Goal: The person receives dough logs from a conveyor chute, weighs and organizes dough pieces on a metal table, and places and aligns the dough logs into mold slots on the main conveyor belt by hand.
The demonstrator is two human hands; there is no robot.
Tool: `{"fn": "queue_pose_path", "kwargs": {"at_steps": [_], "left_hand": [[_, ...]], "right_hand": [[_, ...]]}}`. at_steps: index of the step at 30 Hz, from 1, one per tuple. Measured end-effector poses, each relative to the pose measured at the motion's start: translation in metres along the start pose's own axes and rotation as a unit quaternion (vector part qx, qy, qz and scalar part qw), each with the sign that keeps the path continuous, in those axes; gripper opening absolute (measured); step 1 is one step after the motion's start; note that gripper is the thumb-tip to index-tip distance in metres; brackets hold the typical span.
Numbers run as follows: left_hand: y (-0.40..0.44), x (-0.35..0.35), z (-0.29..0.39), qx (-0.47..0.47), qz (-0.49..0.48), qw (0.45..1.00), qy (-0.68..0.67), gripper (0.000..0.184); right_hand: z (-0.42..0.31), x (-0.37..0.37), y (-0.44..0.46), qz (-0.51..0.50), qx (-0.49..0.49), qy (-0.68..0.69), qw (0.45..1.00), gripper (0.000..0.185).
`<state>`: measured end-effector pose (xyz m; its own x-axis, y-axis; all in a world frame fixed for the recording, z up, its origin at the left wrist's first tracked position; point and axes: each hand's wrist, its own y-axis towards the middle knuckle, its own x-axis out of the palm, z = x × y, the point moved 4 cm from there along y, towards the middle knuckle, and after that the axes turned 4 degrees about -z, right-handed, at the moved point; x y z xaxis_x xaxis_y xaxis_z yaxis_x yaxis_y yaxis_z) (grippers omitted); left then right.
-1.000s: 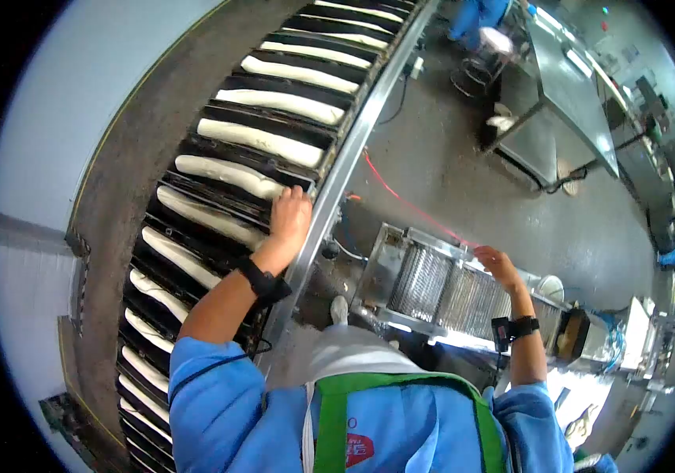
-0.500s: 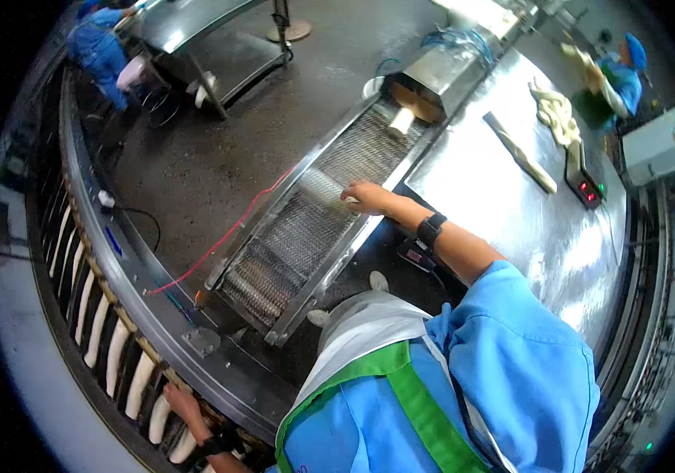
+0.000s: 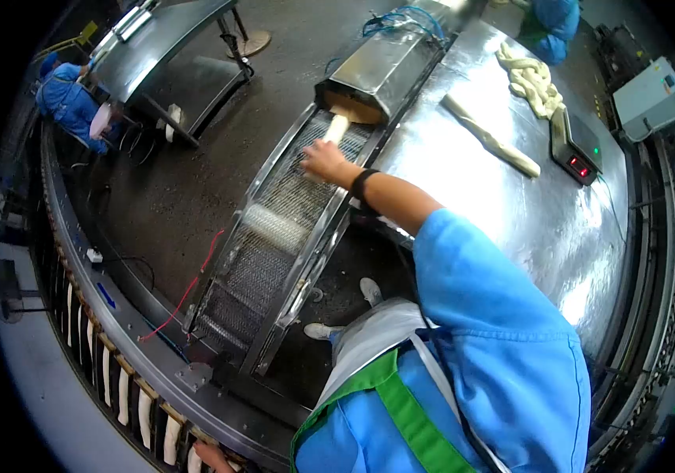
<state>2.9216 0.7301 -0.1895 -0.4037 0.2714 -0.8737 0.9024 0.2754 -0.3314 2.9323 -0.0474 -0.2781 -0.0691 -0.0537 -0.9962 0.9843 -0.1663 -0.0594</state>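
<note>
A mesh conveyor [image 3: 255, 272] slopes down from a metal housing. A pale dough piece [image 3: 338, 128] lies on its upper part, at the housing's opening. My right hand [image 3: 326, 162] is over the mesh at the near end of this piece, palm down with fingers apart. At the bottom edge, my left hand [image 3: 213, 456] is beside the row of dark trays holding long dough strips [image 3: 145, 418]. Its fingertips are too small and partly hidden to read.
A steel table [image 3: 432, 158] on the right bears a long dough strip [image 3: 491, 140], a dough pile [image 3: 533, 83] and a scale [image 3: 576, 150]. One person [image 3: 550, 27] is at the top right, another [image 3: 69, 98] at the upper left by a metal table [image 3: 160, 47]. A curved rail [image 3: 136, 331] borders the trays.
The view has turned right, away from the trays. My right hand has moved up the conveyor to the dough piece. My left hand remains at the trays, now near the bottom edge.
</note>
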Motion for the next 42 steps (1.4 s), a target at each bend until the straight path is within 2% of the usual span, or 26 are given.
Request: {"fn": "queue_pose_path", "kwargs": {"at_steps": [1, 2, 5, 7, 8, 9, 10, 11, 13, 14, 16, 18, 19, 20, 23, 25, 27, 28, 29, 32, 35, 36, 37, 38, 39, 42], "left_hand": [[-0.025, -0.011, -0.001, 0.093, 0.013, 0.996, -0.010, 0.023], [-0.043, -0.027, 0.007, 0.104, 0.013, 0.994, -0.008, 0.023], [-0.082, -0.066, 0.051, 0.145, 0.285, 0.943, 0.088, 0.029], [-0.055, -0.056, 0.062, 0.077, 0.409, 0.890, 0.185, 0.033], [-0.039, -0.053, 0.082, 0.078, 0.414, 0.889, 0.177, 0.033], [-0.021, -0.054, 0.107, 0.077, 0.376, 0.912, 0.142, 0.029], [-0.003, -0.055, 0.133, 0.076, 0.337, 0.932, 0.107, 0.031], [0.004, -0.063, 0.161, 0.076, 0.296, 0.949, 0.073, 0.040], [-0.030, -0.113, 0.249, 0.193, 0.182, 0.964, -0.029, 0.049], [-0.030, -0.119, 0.281, 0.269, 0.186, 0.943, -0.061, 0.048], [-0.040, -0.123, 0.339, 0.382, 0.177, 0.900, -0.112, 0.049], [-0.067, -0.128, 0.390, 0.450, 0.152, 0.869, -0.139, 0.050], [-0.081, -0.131, 0.410, 0.479, 0.138, 0.856, -0.141, 0.051], [-0.104, -0.139, 0.425, 0.473, 0.100, 0.863, -0.147, 0.050], [-0.121, -0.127, 0.455, 0.532, 0.068, 0.830, -0.153, 0.050], [-0.127, -0.119, 0.469, 0.531, 0.028, 0.832, -0.158, 0.050], [-0.132, -0.123, 0.476, 0.533, 0.021, 0.830, -0.164, 0.050], [-0.133, -0.124, 0.477, 0.539, 0.025, 0.826, -0.164, 0.051], [-0.133, -0.124, 0.477, 0.544, 0.027, 0.823, -0.161, 0.051], [-0.133, -0.125, 0.478, 0.539, 0.024, 0.823, -0.177, 0.051], [-0.135, -0.122, 0.478, 0.537, 0.026, 0.824, -0.177, 0.050], [-0.137, -0.119, 0.478, 0.543, 0.028, 0.820, -0.181, 0.050], [-0.140, -0.119, 0.477, 0.539, 0.028, 0.822, -0.181, 0.050], [-0.144, -0.120, 0.476, 0.539, 0.025, 0.821, -0.187, 0.049], [-0.146, -0.121, 0.473, 0.539, 0.021, 0.820, -0.192, 0.048], [-0.143, -0.115, 0.453, 0.530, 0.033, 0.822, -0.203, 0.046]], "right_hand": [[-0.003, -0.008, 0.001, 0.004, -0.008, 0.038, 0.999, 0.028], [-0.001, -0.020, 0.003, 0.025, -0.004, 0.130, 0.991, 0.029], [0.038, -0.097, -0.029, 0.158, 0.008, 0.350, 0.923, 0.031], [0.078, -0.146, -0.078, 0.270, 0.023, 0.414, 0.869, 0.039], [0.096, -0.163, -0.107, 0.300, 0.022, 0.482, 0.823, 0.044], [0.112, -0.171, -0.134, 0.265, 0.053, 0.562, 0.782, 0.051], [0.133, -0.165, -0.161, 0.303, 0.039, 0.553, 0.775, 0.050], [0.144, -0.162, -0.191, 0.316, 0.054, 0.621, 0.715, 0.049], [0.160, -0.139, -0.247, 0.331, 0.162, 0.710, 0.601, 0.049], [0.169, -0.108, -0.273, 0.349, 0.201, 0.685, 0.607, 0.047], [0.161, -0.056, -0.325, 0.349, 0.292, 0.713, 0.533, 0.038], [0.153, 0.005, -0.378, 0.363, 0.413, 0.749, 0.370, 0.030], [0.160, 0.044, -0.410, 0.418, 0.418, 0.753, 0.288, 0.029], [0.159, 0.058, -0.435, 0.434, 0.461, 0.732, 0.253, 0.027], [0.175, 0.064, -0.483, 0.462, 0.484, 0.702, 0.245, 0.020], [0.200, 0.054, -0.495, 0.480, 0.466, 0.685, 0.290, 0.021], [0.228, 0.045, -0.507, 0.487, 0.544, 0.605, 0.318, 0.022], [0.245, 0.039, -0.506, 0.461, 0.542, 0.601, 0.364, 0.023], [0.257, 0.032, -0.499, 0.467, 0.535, 0.601, 0.366, 0.023], [0.289, 0.009, -0.455, 0.374, 0.508, 0.603, 0.489, 0.024], [0.283, -0.028, -0.375, 0.215, 0.441, 0.650, 0.580, 0.021], [0.283, -0.016, -0.346, 0.192, 0.393, 0.683, 0.585, 0.026], [0.280, -0.003, -0.319, 0.165, 0.375, 0.654, 0.636, 0.034], [0.282, 0.025, -0.293, 0.220, 0.321, 0.491, 0.779, 0.043], [0.268, 0.033, -0.277, 0.204, 0.320, 0.442, 0.813, 0.050], [0.199, -0.001, -0.265, -0.005, 0.371, 0.270, 0.889, 0.053]]}}
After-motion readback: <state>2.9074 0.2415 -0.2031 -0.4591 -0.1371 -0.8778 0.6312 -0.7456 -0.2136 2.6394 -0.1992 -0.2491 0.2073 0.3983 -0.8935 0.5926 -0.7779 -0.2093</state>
